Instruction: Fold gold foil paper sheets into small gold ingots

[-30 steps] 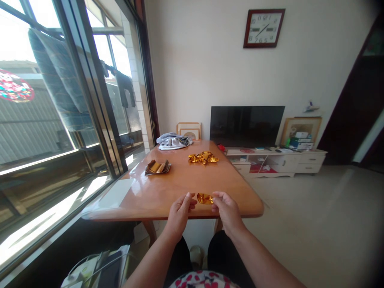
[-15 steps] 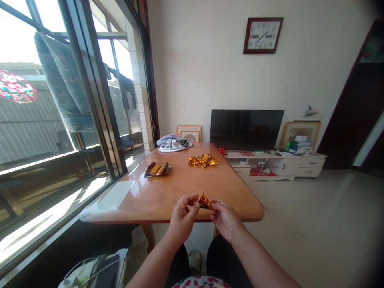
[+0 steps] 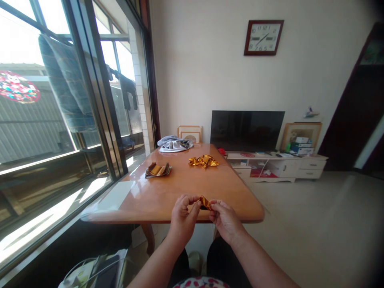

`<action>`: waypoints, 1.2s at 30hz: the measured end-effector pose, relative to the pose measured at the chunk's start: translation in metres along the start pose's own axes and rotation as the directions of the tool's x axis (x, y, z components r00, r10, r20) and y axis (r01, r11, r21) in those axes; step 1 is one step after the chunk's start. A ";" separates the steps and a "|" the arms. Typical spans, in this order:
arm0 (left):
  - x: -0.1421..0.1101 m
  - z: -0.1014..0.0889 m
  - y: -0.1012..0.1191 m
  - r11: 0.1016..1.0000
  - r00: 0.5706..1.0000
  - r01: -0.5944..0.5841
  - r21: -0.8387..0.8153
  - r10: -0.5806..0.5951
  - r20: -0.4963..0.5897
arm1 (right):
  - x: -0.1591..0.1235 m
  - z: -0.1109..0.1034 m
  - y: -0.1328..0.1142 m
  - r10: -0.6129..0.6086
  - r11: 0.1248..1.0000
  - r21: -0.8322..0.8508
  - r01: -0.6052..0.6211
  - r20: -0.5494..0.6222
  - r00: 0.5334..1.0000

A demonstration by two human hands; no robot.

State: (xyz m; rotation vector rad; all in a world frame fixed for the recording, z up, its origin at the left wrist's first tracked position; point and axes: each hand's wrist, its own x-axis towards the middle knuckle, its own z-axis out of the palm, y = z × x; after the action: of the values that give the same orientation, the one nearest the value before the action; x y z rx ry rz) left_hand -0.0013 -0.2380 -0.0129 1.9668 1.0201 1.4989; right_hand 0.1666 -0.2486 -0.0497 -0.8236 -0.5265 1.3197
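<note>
I hold a small crumpled piece of shiny gold foil (image 3: 205,203) up in front of me, just over the near edge of the table. My left hand (image 3: 182,216) is curled, and its fingertips pinch the left side of the foil. My right hand (image 3: 225,221) is curled too, and its fingertips pinch the right side. My 2 hands are close together, with only the foil between them. The foil is bent, and my fingers hide some of it.

The long orange-brown wooden table (image 3: 186,182) has a shiny top. Farther away on it lies a scrunched heap of gold foil (image 3: 203,161). To the left of that heap is a flat stack of folded gold foil (image 3: 157,170). Behind them both is a soft grey and white cloth (image 3: 174,145), near the far end of the table. Past the table, a flat black TV (image 3: 247,130) stands behind a low white cabinet (image 3: 309,167). A square brown clock (image 3: 263,38) hangs on the pale wall (image 3: 195,72). A big glass window (image 3: 90,100) is on my left.
</note>
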 end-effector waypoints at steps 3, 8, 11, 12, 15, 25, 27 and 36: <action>0.000 0.000 0.002 1.000 1.000 -0.014 0.006 0.014 -0.015 | -0.001 0.001 0.000 -0.016 1.000 -0.013 0.015 -0.004 1.000; -0.001 0.001 0.003 1.000 1.000 -0.017 0.002 0.017 -0.018 | -0.003 0.004 0.001 -0.040 0.999 -0.028 0.040 -0.020 0.999; -0.001 0.001 0.006 1.000 0.999 -0.022 0.008 0.022 -0.024 | -0.005 0.005 0.001 -0.051 0.998 -0.031 0.050 -0.024 0.998; -0.001 0.000 0.007 1.000 0.999 -0.024 0.015 0.025 -0.025 | -0.005 0.005 0.001 -0.053 0.998 -0.032 0.053 -0.024 0.998; -0.001 -0.001 0.009 0.998 0.999 -0.037 0.046 0.038 -0.027 | -0.005 0.005 0.002 -0.063 0.997 -0.034 0.062 -0.027 0.998; -0.001 -0.001 0.005 0.996 0.998 -0.052 0.073 0.050 0.029 | -0.005 0.006 0.004 -0.082 0.995 -0.056 0.079 -0.057 0.995; -0.001 0.000 0.003 0.999 0.999 -0.018 0.035 0.016 0.050 | -0.005 0.006 0.005 -0.090 0.993 -0.075 0.086 -0.058 0.994; 0.001 0.000 -0.003 0.991 0.991 0.073 -0.111 -0.059 0.122 | -0.005 0.004 0.009 -0.134 0.981 -0.149 0.122 -0.070 0.989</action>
State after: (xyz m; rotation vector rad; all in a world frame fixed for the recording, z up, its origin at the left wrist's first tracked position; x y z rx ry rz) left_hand -0.0020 -0.2356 -0.0145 1.8979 0.9187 1.3579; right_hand 0.1572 -0.2518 -0.0532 -0.9418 -0.6071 1.1360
